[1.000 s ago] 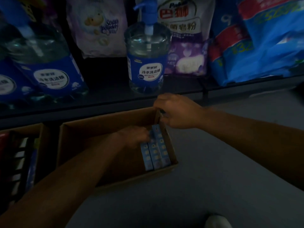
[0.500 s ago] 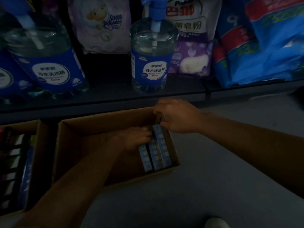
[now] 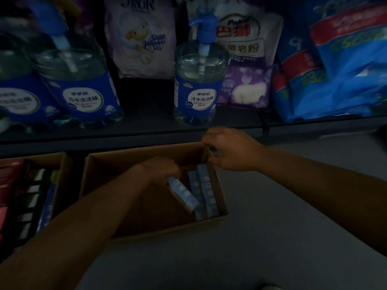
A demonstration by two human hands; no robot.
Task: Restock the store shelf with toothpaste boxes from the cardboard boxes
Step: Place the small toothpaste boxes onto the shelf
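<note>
An open cardboard box [image 3: 117, 164] sits on the grey floor below the dark shelf [image 3: 125, 132]. Inside it, my left hand [image 3: 159, 170] grips one light-blue toothpaste box [image 3: 184, 194], tilted and lifted away from two others [image 3: 206, 195] that stand along the right wall. My right hand [image 3: 230, 149] holds the box's far right corner, fingers curled over the rim.
A second cardboard box [image 3: 62, 164] with red and dark packs stands at the left. On the shelf stand big pump bottles [image 3: 199, 84] with blue labels, soap powder bags [image 3: 142, 42] and blue bags [image 3: 345, 70]. Grey floor [image 3: 272, 227] lies to the right.
My left hand has pulled one toothpaste box out of the row and tilted it to the left. My right hand stays on the box corner.
</note>
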